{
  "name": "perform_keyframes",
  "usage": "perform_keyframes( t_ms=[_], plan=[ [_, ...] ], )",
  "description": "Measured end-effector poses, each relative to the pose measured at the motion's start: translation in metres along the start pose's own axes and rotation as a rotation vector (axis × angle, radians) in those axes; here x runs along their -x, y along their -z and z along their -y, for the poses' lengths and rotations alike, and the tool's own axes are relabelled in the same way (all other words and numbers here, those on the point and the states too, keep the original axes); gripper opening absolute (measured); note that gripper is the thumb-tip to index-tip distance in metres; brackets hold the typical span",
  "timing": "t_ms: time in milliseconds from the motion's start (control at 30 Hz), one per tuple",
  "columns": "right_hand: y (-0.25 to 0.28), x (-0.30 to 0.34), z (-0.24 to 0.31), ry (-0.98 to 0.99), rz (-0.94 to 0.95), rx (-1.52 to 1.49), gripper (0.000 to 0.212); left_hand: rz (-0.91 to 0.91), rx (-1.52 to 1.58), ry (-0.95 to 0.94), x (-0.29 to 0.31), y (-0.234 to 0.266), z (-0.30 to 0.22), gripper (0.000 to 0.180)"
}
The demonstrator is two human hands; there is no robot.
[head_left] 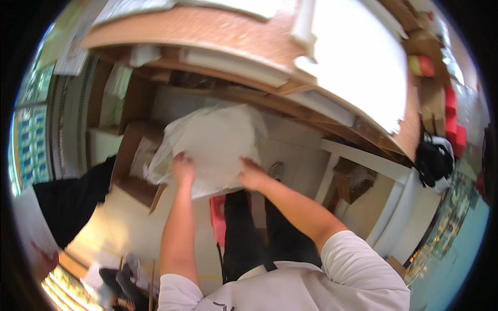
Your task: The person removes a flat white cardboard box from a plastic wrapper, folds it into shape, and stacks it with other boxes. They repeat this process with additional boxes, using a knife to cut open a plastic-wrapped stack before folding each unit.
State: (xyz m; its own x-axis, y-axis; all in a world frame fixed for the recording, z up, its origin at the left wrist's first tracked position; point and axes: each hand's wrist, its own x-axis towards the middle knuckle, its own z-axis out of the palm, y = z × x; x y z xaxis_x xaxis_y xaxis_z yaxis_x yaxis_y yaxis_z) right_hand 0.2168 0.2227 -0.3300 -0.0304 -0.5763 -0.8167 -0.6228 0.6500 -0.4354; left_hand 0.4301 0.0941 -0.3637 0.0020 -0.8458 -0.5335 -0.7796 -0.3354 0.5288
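In front of my legs, below the table edge, is a large white flat bundle [218, 135] with clear plastic wrap loose around it. My left hand [183, 168] is closed at its near left part, fingers curled into the plastic and slightly blurred. At the near right edge, my right hand [252, 174] grips the bundle, with some fingers hidden behind it. What the bundle is made of I cannot make out. Just left of it stands an open cardboard box [129, 179] with crumpled plastic inside.
A wooden worktable [233, 36] spans the far side, with large white sheets [358, 62] on it. At left another person [67, 207] in black stands close to the box. A white frame [386, 168] stands to the right. Behind my legs is a red stool [218, 217].
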Motion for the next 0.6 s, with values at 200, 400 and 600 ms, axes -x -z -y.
perform_keyframes(
  t_ms=[200,400,600],
  plan=[
    [0.008,0.049,-0.023,0.196,-0.245,-0.172,0.053,-0.005,-0.471,0.01,-0.009,0.003,0.07,0.058],
    [0.041,0.125,-0.036,0.28,-0.422,-0.401,0.041,0.008,-0.439,-0.211,0.056,-0.004,0.045,0.045],
    [0.137,0.243,-0.064,0.254,-0.88,-0.349,0.03,0.301,0.08,-0.955,0.192,0.016,-0.188,0.019]
  ],
)
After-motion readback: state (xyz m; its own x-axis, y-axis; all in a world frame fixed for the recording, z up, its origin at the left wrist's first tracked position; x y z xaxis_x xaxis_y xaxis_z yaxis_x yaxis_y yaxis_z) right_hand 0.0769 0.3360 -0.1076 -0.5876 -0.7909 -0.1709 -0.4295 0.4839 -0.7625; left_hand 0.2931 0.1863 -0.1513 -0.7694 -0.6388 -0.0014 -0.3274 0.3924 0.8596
